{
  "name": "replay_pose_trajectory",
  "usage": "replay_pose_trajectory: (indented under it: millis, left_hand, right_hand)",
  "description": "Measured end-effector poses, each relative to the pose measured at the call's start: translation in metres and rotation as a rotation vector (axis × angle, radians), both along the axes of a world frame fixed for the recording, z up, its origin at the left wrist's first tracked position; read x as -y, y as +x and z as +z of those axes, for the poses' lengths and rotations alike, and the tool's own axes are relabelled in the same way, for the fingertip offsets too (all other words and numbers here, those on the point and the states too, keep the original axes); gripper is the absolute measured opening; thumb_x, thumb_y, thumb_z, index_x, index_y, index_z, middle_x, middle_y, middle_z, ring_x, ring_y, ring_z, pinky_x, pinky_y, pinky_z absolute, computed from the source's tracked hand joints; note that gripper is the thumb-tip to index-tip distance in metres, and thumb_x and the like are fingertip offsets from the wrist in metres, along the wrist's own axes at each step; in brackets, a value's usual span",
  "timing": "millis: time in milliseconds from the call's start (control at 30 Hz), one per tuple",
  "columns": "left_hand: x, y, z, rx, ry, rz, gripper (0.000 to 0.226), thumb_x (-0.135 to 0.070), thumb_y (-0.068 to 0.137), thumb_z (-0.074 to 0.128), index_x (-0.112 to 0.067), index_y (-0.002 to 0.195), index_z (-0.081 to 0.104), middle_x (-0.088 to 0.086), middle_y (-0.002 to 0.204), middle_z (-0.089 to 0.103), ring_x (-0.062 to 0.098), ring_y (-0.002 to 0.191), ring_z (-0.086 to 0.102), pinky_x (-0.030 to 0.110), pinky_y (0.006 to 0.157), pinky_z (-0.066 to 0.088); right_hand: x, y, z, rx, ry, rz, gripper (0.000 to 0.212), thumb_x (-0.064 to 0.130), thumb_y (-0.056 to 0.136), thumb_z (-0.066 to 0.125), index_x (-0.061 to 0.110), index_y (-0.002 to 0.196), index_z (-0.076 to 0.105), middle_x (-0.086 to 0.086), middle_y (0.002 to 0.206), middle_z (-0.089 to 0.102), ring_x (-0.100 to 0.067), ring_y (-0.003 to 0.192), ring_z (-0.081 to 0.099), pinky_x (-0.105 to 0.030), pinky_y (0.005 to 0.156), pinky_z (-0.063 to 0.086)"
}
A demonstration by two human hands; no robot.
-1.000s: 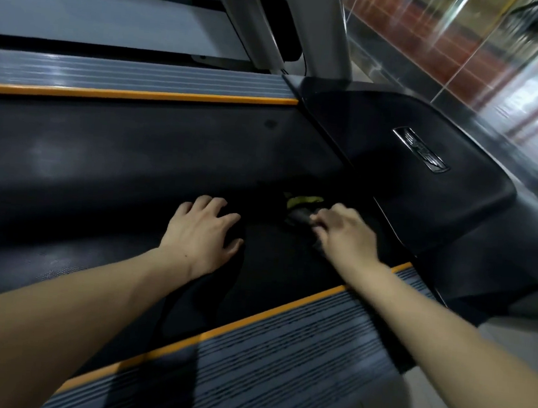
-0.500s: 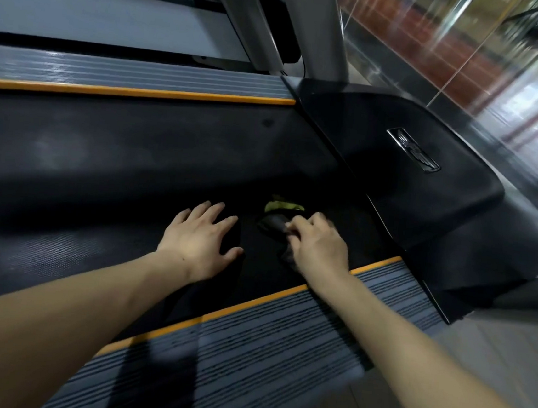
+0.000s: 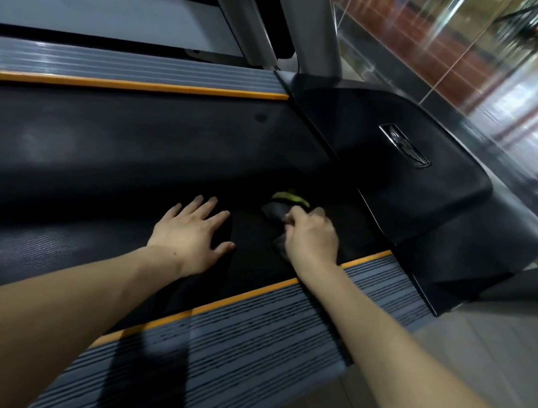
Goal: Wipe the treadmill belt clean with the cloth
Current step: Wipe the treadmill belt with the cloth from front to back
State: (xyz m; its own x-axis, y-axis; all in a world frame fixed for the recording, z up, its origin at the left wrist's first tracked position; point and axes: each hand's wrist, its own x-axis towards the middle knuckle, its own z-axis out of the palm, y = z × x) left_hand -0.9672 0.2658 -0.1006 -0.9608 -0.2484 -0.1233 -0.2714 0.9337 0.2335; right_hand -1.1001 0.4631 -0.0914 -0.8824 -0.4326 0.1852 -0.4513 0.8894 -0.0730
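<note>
A treadmill belt (image 3: 101,161) runs across the middle of the frame. A side rail (image 3: 247,343) crosses the lower centre, and another side rail (image 3: 126,66) lies along the upper left. The motor cover (image 3: 394,183) sits at centre right. On the belt, the left hand (image 3: 192,232) lies flat at centre; just right of it, the right hand (image 3: 312,237) presses on a cloth (image 3: 277,209), near the cover.
</note>
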Motion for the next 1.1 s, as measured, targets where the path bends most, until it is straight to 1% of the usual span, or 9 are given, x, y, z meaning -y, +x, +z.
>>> replay_pose_trajectory:
  millis: [67,133,233,367,567,667,800,967,1100]
  left_hand:
    - [0.001,0.0,0.001,0.003,0.005,0.001,0.074,-0.071,0.094,0.036,-0.038,0.158,0.019,-0.005,0.169,0.007,0.017,0.155,0.001,0.044,0.125,0.011]
    - [0.001,0.0,0.001,0.006,0.012,0.006,0.074,-0.072,0.094,0.036,-0.039,0.158,0.019,-0.006,0.169,0.007,0.016,0.155,0.001,0.044,0.126,0.01]
    - [0.0,-0.003,-0.001,0.009,0.02,0.007,0.074,-0.072,0.093,0.037,-0.039,0.157,0.019,-0.006,0.169,0.007,0.016,0.155,0.001,0.044,0.125,0.011]
    - [-0.001,-0.005,-0.002,0.015,0.021,0.007,0.074,-0.071,0.094,0.037,-0.04,0.157,0.019,-0.005,0.169,0.007,0.016,0.155,0.0,0.045,0.126,0.01]
    - [0.005,0.009,0.0,-0.035,0.014,-0.01,0.07,-0.068,0.095,0.038,-0.038,0.156,0.024,-0.005,0.168,0.01,0.018,0.155,0.003,0.045,0.125,0.011]
    - [0.011,0.023,0.0,-0.048,0.009,0.013,0.068,-0.066,0.096,0.038,-0.037,0.156,0.027,-0.005,0.168,0.013,0.02,0.155,0.005,0.045,0.125,0.014]
    - [0.022,0.04,0.0,-0.057,0.012,0.049,0.065,-0.064,0.096,0.038,-0.037,0.155,0.028,-0.003,0.167,0.016,0.022,0.155,0.007,0.045,0.125,0.015]
    - [0.043,0.048,-0.001,-0.051,0.015,0.085,0.063,-0.062,0.097,0.037,-0.039,0.155,0.027,-0.003,0.167,0.016,0.022,0.155,0.006,0.046,0.124,0.014]
    - [0.058,0.042,-0.002,-0.071,0.007,0.118,0.062,-0.062,0.097,0.036,-0.039,0.154,0.03,-0.002,0.167,0.018,0.023,0.155,0.007,0.047,0.124,0.015]
  right_hand:
    - [-0.008,-0.007,0.003,0.021,0.03,0.091,0.016,0.034,0.094,0.055,0.025,0.107,0.057,-0.009,0.1,0.049,-0.031,0.092,0.051,-0.035,0.067,0.044]
    - [-0.035,-0.043,0.007,0.024,0.031,-0.006,0.015,0.034,0.093,0.052,0.025,0.103,0.057,-0.009,0.097,0.047,-0.035,0.093,0.054,-0.035,0.066,0.04]
    - [-0.072,-0.084,0.014,0.01,0.069,-0.223,0.01,0.027,0.094,0.053,0.024,0.103,0.056,-0.013,0.102,0.047,-0.037,0.093,0.052,-0.038,0.07,0.044]
    - [-0.066,-0.077,0.01,0.017,0.061,-0.294,0.008,0.026,0.097,0.052,0.023,0.105,0.055,-0.016,0.109,0.049,-0.036,0.096,0.05,-0.039,0.074,0.043]
    - [-0.024,-0.009,0.005,-0.019,-0.005,-0.153,0.023,0.031,0.094,0.057,0.023,0.115,0.061,-0.015,0.106,0.055,-0.037,0.094,0.057,-0.038,0.075,0.049]
    - [0.003,0.033,0.002,0.009,-0.088,-0.064,0.02,0.031,0.095,0.057,0.023,0.112,0.062,-0.013,0.104,0.054,-0.035,0.094,0.055,-0.038,0.076,0.048]
    - [0.033,0.072,-0.003,0.035,-0.114,0.056,0.015,0.032,0.096,0.056,0.025,0.109,0.062,-0.007,0.1,0.049,-0.028,0.094,0.05,-0.035,0.072,0.045]
    - [0.043,0.067,-0.006,0.004,-0.157,0.049,0.016,0.031,0.095,0.059,0.026,0.109,0.066,-0.004,0.097,0.054,-0.027,0.095,0.051,-0.035,0.074,0.045]
    - [0.069,0.05,-0.008,-0.028,-0.18,0.057,0.016,0.029,0.095,0.061,0.024,0.109,0.067,-0.006,0.097,0.056,-0.027,0.093,0.052,-0.033,0.069,0.041]
